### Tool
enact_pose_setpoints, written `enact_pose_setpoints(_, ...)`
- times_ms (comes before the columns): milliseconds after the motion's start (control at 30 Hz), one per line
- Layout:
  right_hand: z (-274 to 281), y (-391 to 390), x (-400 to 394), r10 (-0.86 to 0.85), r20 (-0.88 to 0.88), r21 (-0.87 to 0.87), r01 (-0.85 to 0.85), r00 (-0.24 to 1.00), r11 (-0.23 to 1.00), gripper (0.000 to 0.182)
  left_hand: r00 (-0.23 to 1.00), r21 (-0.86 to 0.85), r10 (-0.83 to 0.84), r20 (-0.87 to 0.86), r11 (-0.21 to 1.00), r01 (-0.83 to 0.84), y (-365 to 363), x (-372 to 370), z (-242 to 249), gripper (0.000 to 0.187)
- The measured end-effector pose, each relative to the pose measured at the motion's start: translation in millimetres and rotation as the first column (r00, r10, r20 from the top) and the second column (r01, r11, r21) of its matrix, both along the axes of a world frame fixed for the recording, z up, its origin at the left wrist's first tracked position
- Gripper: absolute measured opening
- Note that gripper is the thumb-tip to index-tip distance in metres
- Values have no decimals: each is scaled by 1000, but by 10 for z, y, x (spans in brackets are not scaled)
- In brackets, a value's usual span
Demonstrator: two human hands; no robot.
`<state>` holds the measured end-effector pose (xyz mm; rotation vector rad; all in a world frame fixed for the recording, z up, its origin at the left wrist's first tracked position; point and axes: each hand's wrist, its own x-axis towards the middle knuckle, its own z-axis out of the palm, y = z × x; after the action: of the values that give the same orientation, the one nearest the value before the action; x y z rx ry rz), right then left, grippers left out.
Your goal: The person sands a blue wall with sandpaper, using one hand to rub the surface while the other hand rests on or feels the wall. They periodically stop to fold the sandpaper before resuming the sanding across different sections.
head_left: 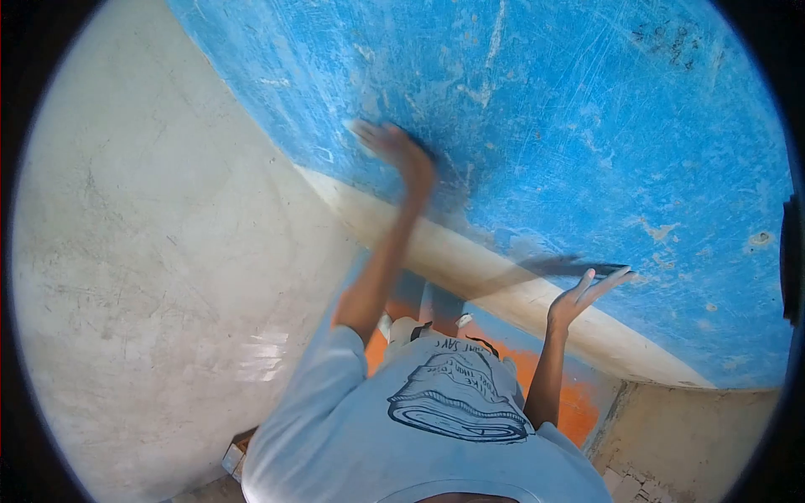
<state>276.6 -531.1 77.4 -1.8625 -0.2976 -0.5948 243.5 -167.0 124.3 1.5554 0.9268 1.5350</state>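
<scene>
My left hand (392, 144) is raised against the blue painted wall (537, 109), smeared by motion. A pale patch shows at its fingertips, and a dark shadow lies beside it; I cannot tell whether it holds anything. Lower and to the right, my right hand (580, 295) has its thumb up and its fingers stretched toward the same blue surface, fingertips right at it. A dark strip of shadow runs along those fingers. The blue paint is scratched, with pale worn spots and scuffs.
A bare grey wall (159, 218) rises on the left. Below the blue runs a cream band (436, 247). Orange and blue paint (579, 411) shows behind my printed light shirt (402, 461). A small box-like object (237, 453) sits at the lower left.
</scene>
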Motion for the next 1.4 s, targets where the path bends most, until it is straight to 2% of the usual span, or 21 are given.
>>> enact_pose_setpoints(67,2,15,-39,0,1,8,0,1000,1000,82,986,100,-165,32,982,161,683,-188,187,68)
enact_pose_setpoints(167,47,222,-129,23,6,41,-23,1000,999,82,990,255,140,22,957,-141,547,146,-19,69)
enact_pose_setpoints(233,70,462,-222,55,24,66,-57,998,996,82,989,8,-149,-3,989,149,-711,119,44,69)
enact_pose_setpoints(333,164,735,-306,109,61,48,-112,992,993,82,893,92,-332,-305,923,375,-1558,64,-349,70)
enact_pose_setpoints(367,181,766,-299,106,73,44,-109,992,993,82,881,128,-329,-339,912,389,-1426,38,-350,70)
enact_pose_setpoints(400,197,776,-287,104,86,39,-108,991,993,82,917,149,-276,-289,933,328,-1019,10,-245,70)
enact_pose_setpoints(500,197,794,-284,119,89,41,-123,989,992,83,999,205,-51,9,978,48,741,-239,239,72)
enact_pose_setpoints(567,165,884,-366,115,55,58,-119,992,991,82,996,198,-40,79,980,23,1580,-457,477,73)
enact_pose_setpoints(633,124,1100,-468,143,44,60,-145,989,988,82,994,225,-36,100,974,13,1475,-422,452,74)
enact_pose_setpoints(700,155,1357,-584,177,39,53,-179,983,982,82,983,190,-170,73,970,154,587,-281,331,75)
enact_pose_setpoints(800,233,1730,-718,216,22,44,-217,976,975,83,912,270,-345,-221,877,397,-242,-399,84,77)
enact_pose_setpoints(867,293,1829,-750,191,2,37,-191,981,981,84,948,304,-272,-168,900,312,527,-334,-250,76)
enact_pose_setpoints(933,209,1778,-717,170,21,-8,-170,985,985,84,990,300,-139,-37,943,144,1399,-458,-14,75)
enact_pose_setpoints(967,189,1798,-694,160,35,-21,-160,986,987,85,997,279,-32,68,960,12,1890,-620,338,74)
enact_pose_setpoints(1033,207,1905,-733,140,22,42,-141,990,989,85,977,209,107,183,967,-145,2907,-788,427,70)
enact_pose_setpoints(1100,236,2084,-805,143,9,74,-143,990,987,85,976,158,-9,216,987,-26,2739,-794,357,77)
enact_pose_setpoints(1200,286,2515,-998,203,31,35,-204,979,978,85,943,91,-166,287,985,146,1914,-708,112,89)
enact_pose_setpoints(1233,303,2667,-1066,231,55,-7,-231,971,973,85,964,66,-210,164,977,202,1552,-631,-151,94)
enact_pose_setpoints(1300,352,2907,-1125,285,107,-58,-280,953,958,84,966,43,-258,29,966,256,1413,-644,-292,96)
enact_pose_setpoints(1367,417,2992,-1111,266,112,-102,-255,957,962,84,964,61,-267,5,962,266,1580,-889,-37,90)
enact_pose_setpoints(1400,439,3032,-1106,258,114,-118,-244,959,962,84,977,115,-193,86,976,183,1928,-943,-6,85)
